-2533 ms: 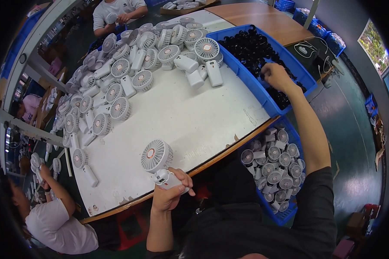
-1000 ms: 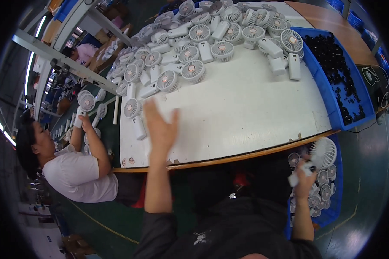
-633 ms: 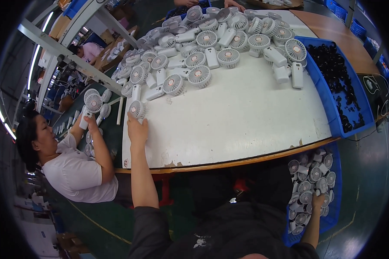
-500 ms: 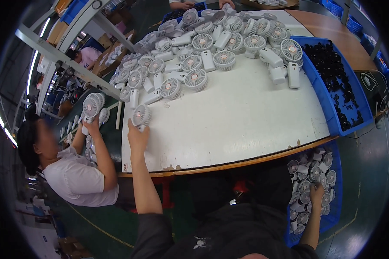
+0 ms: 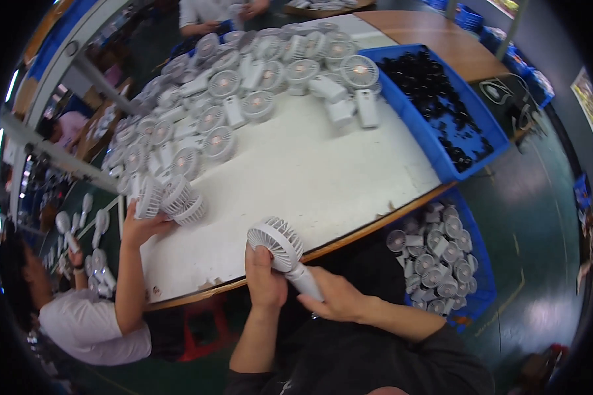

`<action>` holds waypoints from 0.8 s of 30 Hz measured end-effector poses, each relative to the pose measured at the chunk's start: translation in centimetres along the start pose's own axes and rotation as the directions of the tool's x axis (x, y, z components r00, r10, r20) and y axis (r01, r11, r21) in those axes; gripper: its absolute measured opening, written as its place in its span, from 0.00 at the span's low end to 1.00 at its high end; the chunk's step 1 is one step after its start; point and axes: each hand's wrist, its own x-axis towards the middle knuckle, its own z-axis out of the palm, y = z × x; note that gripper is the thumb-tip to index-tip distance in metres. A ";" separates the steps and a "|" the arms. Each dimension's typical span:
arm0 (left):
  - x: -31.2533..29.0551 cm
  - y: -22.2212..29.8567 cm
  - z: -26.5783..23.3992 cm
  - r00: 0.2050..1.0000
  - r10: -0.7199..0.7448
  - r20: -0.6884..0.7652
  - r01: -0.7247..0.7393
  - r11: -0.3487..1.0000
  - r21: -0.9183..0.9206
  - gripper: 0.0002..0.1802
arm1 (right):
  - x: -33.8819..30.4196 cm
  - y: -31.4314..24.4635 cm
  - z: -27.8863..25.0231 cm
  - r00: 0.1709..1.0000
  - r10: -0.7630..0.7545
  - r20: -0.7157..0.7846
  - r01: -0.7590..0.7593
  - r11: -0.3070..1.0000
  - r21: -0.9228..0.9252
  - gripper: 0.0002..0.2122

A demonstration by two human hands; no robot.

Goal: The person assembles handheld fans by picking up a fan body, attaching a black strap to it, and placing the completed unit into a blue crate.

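A white handheld fan (image 5: 275, 242) is between my two hands, just off the table's front edge, its handle pointing down to the right. My left hand (image 5: 266, 280) grips it at the round caged head, thumb against the cage. Around the handle, the fingers of my right hand (image 5: 336, 296) are closed. Beyond them on the white table (image 5: 310, 187) lies a large heap of similar fans (image 5: 219, 143). At the left, a co-worker's hand (image 5: 141, 227) is on a cluster of several fans (image 5: 176, 197) at the table's edge.
A blue tray of small black parts (image 5: 428, 99) sits on the table's right side. Below the right edge stands a blue bin (image 5: 484, 289) holding several fans (image 5: 441, 257). The co-worker in white (image 5: 92, 329) is close on my left, near a red stool (image 5: 204, 329). Another person (image 5: 217, 16) works across the table.
My left hand has brought a fan from the table's left side toward me. My right hand has left the blue bin and grasped its handle. The co-worker's fans have moved onto the table.
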 end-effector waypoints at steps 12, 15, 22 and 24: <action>-0.4 -0.8 3.0 0.802 -0.354 0.482 0.437 0.897 -0.070 0.29 | 7.1 -3.5 -22.1 0.950 0.266 0.162 -0.027 0.587 -0.809 0.10; -0.4 -0.6 2.5 0.810 -0.288 0.510 0.409 0.902 -0.139 0.19 | 7.7 2.5 -32.6 0.914 0.189 -0.360 -0.400 0.576 -0.713 0.13; -0.6 -0.8 1.7 0.844 -0.297 0.447 0.385 0.915 -0.119 0.13 | 7.0 7.7 -36.1 0.837 0.351 -0.420 -0.544 0.457 -0.703 0.13; -0.6 -0.7 1.6 0.849 -0.301 0.435 0.379 0.920 -0.102 0.13 | 7.1 8.0 -36.4 0.852 0.309 -0.423 -0.523 0.459 -0.718 0.08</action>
